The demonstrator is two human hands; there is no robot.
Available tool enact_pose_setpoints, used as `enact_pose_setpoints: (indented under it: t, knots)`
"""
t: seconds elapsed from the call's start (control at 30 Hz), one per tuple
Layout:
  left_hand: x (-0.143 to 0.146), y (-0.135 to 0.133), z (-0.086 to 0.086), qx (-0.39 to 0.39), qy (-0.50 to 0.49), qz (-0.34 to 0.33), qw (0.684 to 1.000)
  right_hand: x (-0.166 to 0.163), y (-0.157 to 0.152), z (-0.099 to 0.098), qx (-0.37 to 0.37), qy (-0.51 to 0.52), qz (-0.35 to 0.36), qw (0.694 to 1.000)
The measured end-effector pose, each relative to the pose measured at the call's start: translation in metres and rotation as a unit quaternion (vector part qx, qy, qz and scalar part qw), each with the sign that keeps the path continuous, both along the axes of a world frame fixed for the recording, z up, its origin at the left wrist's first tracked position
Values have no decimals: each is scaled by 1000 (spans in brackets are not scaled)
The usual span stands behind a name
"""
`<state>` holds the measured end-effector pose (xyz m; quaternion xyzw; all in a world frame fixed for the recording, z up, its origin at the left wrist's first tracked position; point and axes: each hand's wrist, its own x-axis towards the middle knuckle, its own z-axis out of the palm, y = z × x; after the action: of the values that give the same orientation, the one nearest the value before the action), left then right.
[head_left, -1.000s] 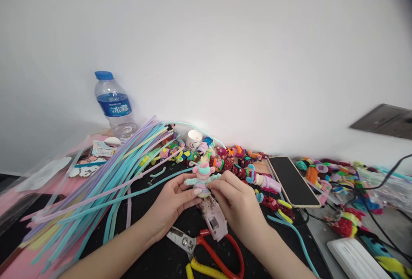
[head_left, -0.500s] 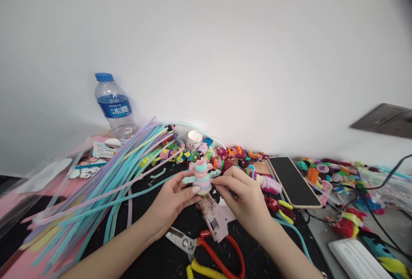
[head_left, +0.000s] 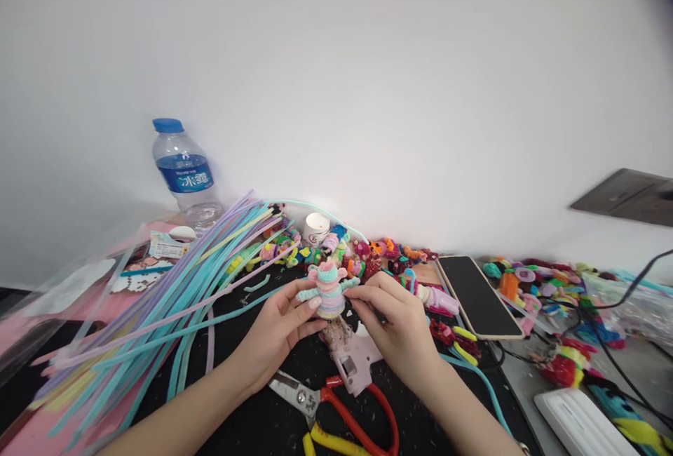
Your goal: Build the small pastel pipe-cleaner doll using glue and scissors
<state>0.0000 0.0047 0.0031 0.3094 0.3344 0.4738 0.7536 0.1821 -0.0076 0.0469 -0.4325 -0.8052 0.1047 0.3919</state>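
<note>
A small pastel pipe-cleaner figure (head_left: 329, 288), striped pink, teal and lilac with stubby arms, stands upright between my two hands. My left hand (head_left: 278, 333) is closed on its lower left side, thumb pressed against the body. My right hand (head_left: 392, 323) pinches the figure's right arm with fingertips together. Just below the hands lies a pink glue gun (head_left: 355, 358) on the black mat (head_left: 252, 414), with red-handled scissors (head_left: 341, 407) in front of it.
A long fan of pastel pipe cleaners (head_left: 173, 294) lies on the left. A water bottle (head_left: 184, 172) and a small white jar (head_left: 317, 226) stand by the wall. Several finished colourful figures (head_left: 378, 252) line the back. A phone (head_left: 476, 294), cables and a white device (head_left: 578, 424) lie on the right.
Both hands have shifted slightly up and left with the figure, and the right hand's fingers have moved from the figure's body to its right arm.
</note>
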Motion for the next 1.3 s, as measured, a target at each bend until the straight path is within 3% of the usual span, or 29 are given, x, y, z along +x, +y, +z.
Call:
enact_pose_setpoints:
  t: [0.47,0.7,1.1,1.3]
  knots:
    - [-1,-1,-2,-1,1,-6,1000,-1,-2,-7,-9,-23,0,1000]
    - [-1,0,0,11,6,-14,1000,-5,-4,0,-9,10,-50,999]
    - [-2,-2,1,2,4,-11,1000,-4,-2,7,-63,25,-87,994]
    - [-3,1,1,3,-3,-8,1000,2,1,9,-147,85,-96,981]
